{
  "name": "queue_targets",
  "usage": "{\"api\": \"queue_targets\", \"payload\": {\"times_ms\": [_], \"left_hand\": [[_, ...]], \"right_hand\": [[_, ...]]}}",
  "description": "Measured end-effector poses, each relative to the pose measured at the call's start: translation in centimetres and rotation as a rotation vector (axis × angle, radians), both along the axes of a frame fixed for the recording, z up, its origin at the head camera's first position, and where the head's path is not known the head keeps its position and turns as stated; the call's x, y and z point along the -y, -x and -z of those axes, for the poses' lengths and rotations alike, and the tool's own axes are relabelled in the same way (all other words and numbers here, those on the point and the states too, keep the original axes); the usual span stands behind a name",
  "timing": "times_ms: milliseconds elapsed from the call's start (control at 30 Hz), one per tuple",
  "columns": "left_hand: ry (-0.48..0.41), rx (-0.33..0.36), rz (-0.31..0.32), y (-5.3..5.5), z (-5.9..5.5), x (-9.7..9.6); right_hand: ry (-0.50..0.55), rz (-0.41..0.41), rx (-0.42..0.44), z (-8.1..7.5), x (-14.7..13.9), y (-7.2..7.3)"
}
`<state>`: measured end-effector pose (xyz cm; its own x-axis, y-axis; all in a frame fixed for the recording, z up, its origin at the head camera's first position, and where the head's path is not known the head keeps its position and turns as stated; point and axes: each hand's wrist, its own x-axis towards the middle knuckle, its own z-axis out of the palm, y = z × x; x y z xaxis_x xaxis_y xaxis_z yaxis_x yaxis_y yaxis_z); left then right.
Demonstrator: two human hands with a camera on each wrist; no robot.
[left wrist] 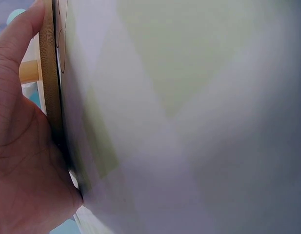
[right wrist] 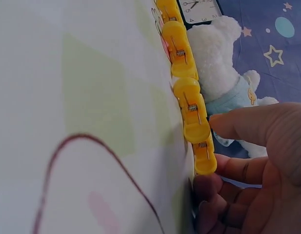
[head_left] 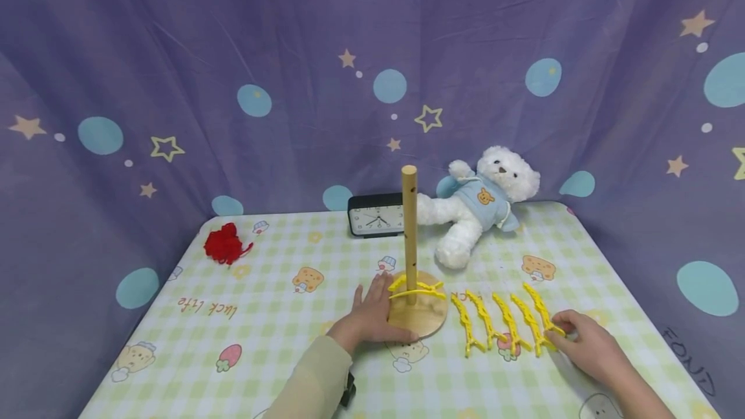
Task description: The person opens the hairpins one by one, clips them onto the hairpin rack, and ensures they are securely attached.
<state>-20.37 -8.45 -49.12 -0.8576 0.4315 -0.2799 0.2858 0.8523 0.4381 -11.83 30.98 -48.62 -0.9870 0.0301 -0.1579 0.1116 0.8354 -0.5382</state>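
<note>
In the lower centre of the frame, the left hand [head_left: 375,319] lies spread around the left edge of a round wooden base [head_left: 427,322], thumb at its near rim. A dowel post [head_left: 410,231] rises from it, yellow clip material [head_left: 431,293] crossing its foot. Five yellow alligator hair clips [head_left: 509,323] stand in a row at lower right; the right hand [head_left: 590,344] has thumb and bent fingers about the near end of the rightmost clip [head_left: 539,306]. Above centre right slumps a white teddy bear [head_left: 483,202], beside a black-framed clock [head_left: 375,218].
</note>
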Motion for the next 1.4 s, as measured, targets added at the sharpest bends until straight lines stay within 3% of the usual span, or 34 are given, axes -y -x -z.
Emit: {"api": "queue_targets", "payload": {"times_ms": [300, 567, 1000, 1400], "left_hand": [[-0.017, 0.005, 0.001, -0.2, -0.2, 0.0], [-0.008, 0.009, 0.000, 0.0, 0.4, 0.0], [-0.015, 0.015, -0.007, 0.0, 0.2, 0.0], [-0.014, 0.025, -0.009, 0.1, 0.4, 0.1]], "right_hand": [[0.001, 0.017, 0.049, 0.0, -0.1, 0.6], [0.025, 0.037, 0.085, 0.1, -0.3, 0.9], [0.019, 0.032, 0.080, 0.3, -0.4, 0.9], [0.068, 0.136, 0.030, 0.1, -0.2, 0.8]]}}
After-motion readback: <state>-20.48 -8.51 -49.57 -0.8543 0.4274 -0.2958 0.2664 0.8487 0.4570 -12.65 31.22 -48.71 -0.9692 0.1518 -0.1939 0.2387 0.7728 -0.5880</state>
